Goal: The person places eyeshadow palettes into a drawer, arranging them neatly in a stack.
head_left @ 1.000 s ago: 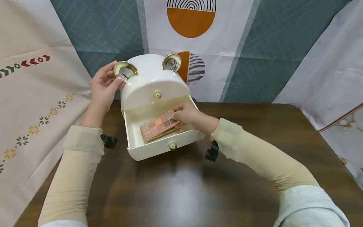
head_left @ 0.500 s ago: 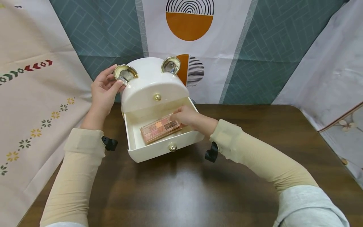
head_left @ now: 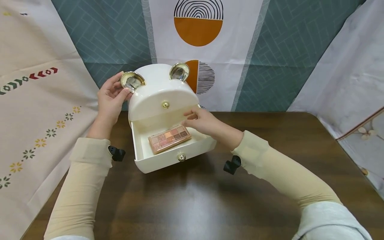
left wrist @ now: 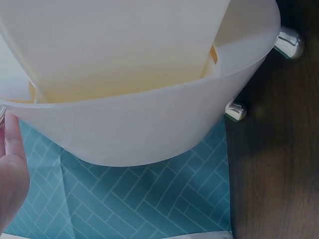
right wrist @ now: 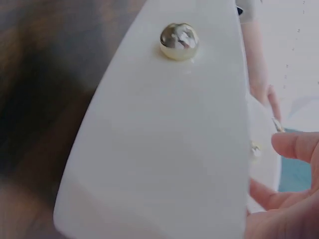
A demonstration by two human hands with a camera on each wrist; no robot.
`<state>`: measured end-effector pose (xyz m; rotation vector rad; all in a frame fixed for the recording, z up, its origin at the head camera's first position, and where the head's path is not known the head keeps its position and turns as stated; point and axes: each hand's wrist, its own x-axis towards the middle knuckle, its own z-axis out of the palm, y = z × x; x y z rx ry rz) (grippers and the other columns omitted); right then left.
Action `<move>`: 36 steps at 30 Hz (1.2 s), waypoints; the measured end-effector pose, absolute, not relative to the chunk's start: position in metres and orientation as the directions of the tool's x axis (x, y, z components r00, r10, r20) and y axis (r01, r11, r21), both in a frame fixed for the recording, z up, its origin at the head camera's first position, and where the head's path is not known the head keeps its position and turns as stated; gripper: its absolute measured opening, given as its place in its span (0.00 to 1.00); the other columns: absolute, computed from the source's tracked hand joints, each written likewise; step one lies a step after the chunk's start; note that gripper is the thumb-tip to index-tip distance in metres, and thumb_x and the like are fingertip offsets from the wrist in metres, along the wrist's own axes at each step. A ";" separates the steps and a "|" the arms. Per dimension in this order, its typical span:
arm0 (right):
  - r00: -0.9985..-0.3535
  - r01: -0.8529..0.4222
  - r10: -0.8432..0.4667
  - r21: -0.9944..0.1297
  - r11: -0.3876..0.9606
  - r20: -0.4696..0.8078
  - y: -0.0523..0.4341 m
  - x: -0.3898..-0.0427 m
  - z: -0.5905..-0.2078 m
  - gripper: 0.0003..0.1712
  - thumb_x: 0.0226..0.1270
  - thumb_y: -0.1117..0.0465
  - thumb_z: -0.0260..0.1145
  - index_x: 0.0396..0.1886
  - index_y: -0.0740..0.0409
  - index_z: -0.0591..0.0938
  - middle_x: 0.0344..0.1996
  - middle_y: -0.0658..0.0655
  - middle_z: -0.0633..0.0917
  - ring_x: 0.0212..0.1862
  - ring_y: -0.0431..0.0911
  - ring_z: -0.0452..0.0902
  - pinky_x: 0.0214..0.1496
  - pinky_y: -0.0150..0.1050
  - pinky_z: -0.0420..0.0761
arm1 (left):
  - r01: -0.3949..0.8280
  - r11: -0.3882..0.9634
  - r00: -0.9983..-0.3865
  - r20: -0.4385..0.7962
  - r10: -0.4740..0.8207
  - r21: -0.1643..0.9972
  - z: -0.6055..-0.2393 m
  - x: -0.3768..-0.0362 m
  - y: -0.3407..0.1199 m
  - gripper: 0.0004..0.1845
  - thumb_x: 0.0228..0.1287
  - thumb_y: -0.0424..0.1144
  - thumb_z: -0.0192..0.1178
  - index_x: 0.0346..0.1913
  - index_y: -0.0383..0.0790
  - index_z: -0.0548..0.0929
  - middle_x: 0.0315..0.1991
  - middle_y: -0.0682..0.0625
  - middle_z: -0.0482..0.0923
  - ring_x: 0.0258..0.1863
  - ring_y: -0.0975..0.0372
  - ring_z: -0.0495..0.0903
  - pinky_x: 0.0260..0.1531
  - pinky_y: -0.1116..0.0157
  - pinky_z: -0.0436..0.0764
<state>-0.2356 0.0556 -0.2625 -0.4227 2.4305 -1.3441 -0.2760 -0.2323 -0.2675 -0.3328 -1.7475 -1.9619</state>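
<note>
A white rounded box (head_left: 163,95) with two gold-rimmed mirror ears stands at the back of the table, its lower drawer (head_left: 160,163) pulled out. Inside that drawer lies an eyeshadow palette (head_left: 169,138) with several pink and brown pans. My left hand (head_left: 107,101) pinches the left ear (head_left: 133,81) between thumb and fingers. Over the drawer's right side is my right hand (head_left: 205,124), fingers loosely bent and holding nothing, thumb just past the palette's right end. In the right wrist view this hand (right wrist: 294,196) shows behind the drawer front with thumb and fingers apart.
Gold knobs sit on the drawer front (head_left: 181,157) and the upper panel. Short metallic feet (left wrist: 236,110) show under the box in the left wrist view. A dark wooden table (head_left: 255,213) carries it all, with patterned cloths (head_left: 264,60) hanging behind and at the sides.
My right hand has let go of the palette and drawn back slightly to the right. The palette now rests lower in the drawer. The left hand stays at the ear.
</note>
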 end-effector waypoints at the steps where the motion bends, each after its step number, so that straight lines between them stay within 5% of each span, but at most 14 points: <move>1: -0.906 -0.130 -0.411 -0.856 0.500 -0.102 0.060 -0.235 -0.260 0.26 0.66 0.58 0.60 0.62 0.62 0.71 0.57 0.64 0.77 0.59 0.54 0.71 0.60 0.49 0.74 | 0.509 -0.066 -0.849 0.489 -0.200 0.858 -0.268 -0.276 -0.233 0.27 0.59 0.17 0.55 0.60 0.41 0.78 0.38 0.50 0.78 0.32 0.65 0.78 0.34 0.77 0.83; 7: -0.948 -0.264 -0.298 -0.811 0.522 0.116 0.096 -0.247 -0.262 0.23 0.68 0.59 0.60 0.60 0.62 0.73 0.50 0.63 0.79 0.50 0.53 0.75 0.52 0.46 0.77 | 0.511 -0.084 -0.847 0.485 -0.216 0.855 -0.268 -0.275 -0.237 0.27 0.59 0.16 0.54 0.60 0.39 0.77 0.37 0.49 0.77 0.31 0.65 0.78 0.33 0.77 0.83; 11: -0.966 -0.245 -0.214 -0.768 0.592 0.143 0.125 -0.263 -0.280 0.24 0.68 0.56 0.60 0.61 0.60 0.72 0.52 0.63 0.78 0.52 0.55 0.74 0.53 0.50 0.78 | 0.504 -0.073 -0.850 0.480 -0.217 0.860 -0.270 -0.274 -0.238 0.27 0.59 0.17 0.55 0.60 0.40 0.77 0.38 0.50 0.77 0.31 0.65 0.78 0.33 0.77 0.83; 29: -0.927 -0.119 -0.273 -0.490 0.863 -0.257 0.210 -0.294 -0.357 0.48 0.58 0.61 0.67 0.72 0.68 0.52 0.67 0.77 0.55 0.68 0.72 0.46 0.63 0.68 0.61 | 0.512 -0.057 -0.848 0.493 -0.196 0.857 -0.273 -0.275 -0.235 0.27 0.60 0.18 0.55 0.61 0.41 0.77 0.39 0.50 0.77 0.32 0.65 0.78 0.34 0.77 0.82; 36: -0.909 -0.083 -0.228 -0.385 0.919 -0.348 0.224 -0.295 -0.374 0.48 0.53 0.62 0.71 0.70 0.72 0.57 0.65 0.78 0.58 0.64 0.71 0.51 0.63 0.63 0.64 | 0.515 -0.065 -0.847 0.496 -0.191 0.855 -0.269 -0.276 -0.233 0.27 0.60 0.18 0.55 0.61 0.41 0.77 0.39 0.50 0.77 0.33 0.65 0.78 0.34 0.77 0.83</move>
